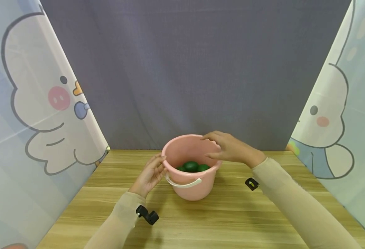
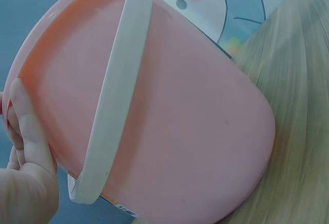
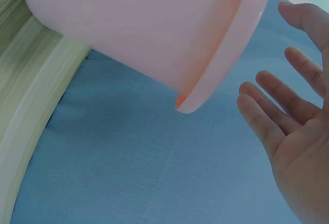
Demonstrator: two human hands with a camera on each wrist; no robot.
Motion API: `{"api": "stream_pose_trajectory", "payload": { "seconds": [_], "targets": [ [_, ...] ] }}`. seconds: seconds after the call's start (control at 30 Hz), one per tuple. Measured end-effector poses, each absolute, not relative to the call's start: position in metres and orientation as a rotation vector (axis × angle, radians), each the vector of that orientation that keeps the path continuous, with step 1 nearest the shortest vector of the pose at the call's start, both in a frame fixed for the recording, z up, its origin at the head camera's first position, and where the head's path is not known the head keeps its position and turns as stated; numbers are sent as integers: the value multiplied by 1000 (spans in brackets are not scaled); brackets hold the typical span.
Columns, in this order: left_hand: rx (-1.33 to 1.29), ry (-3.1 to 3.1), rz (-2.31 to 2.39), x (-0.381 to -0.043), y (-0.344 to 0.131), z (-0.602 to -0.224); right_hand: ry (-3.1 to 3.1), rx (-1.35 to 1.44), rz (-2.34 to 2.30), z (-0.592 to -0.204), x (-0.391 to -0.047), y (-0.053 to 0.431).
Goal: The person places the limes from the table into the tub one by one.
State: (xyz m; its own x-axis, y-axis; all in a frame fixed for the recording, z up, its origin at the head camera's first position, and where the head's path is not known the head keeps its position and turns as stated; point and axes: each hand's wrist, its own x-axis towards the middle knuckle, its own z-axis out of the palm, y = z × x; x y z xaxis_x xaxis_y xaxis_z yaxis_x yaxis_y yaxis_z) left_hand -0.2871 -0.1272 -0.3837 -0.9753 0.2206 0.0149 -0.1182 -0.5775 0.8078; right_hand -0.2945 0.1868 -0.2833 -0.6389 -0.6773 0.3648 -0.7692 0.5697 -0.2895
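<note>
A pink bucket (image 1: 193, 192) stands upright on the table, its white handle (image 1: 185, 185) hanging down across the front. Several dark green, smooth rounded things (image 1: 190, 166) lie inside at the bottom. At the left side of the rim, my left hand (image 1: 150, 174) holds the bucket; the left wrist view shows the thumb (image 2: 30, 126) along the rim's outer side, with the other fingers partly hidden. My right hand (image 1: 232, 148) hovers over the right side of the rim, fingers spread and holding nothing. In the right wrist view its fingertips (image 3: 247, 103) are apart from the rim.
The wood-grain table (image 1: 232, 218) extends around the bucket. Close behind its far edge hangs a dark grey curtain (image 1: 185, 69). Pale cartoon-print sheets (image 1: 39, 145) close in both sides. A black wrist mount (image 1: 147, 215) sits on the left sleeve.
</note>
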Motion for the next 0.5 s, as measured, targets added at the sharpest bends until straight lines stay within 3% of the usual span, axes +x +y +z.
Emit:
{"api": "stream_pose_trajectory", "payload": {
  "seconds": [0.5],
  "targets": [
    [195,1370,2585,-287,-131,-384,-2576,1205,591,-288,-292,196]
  ]
}}
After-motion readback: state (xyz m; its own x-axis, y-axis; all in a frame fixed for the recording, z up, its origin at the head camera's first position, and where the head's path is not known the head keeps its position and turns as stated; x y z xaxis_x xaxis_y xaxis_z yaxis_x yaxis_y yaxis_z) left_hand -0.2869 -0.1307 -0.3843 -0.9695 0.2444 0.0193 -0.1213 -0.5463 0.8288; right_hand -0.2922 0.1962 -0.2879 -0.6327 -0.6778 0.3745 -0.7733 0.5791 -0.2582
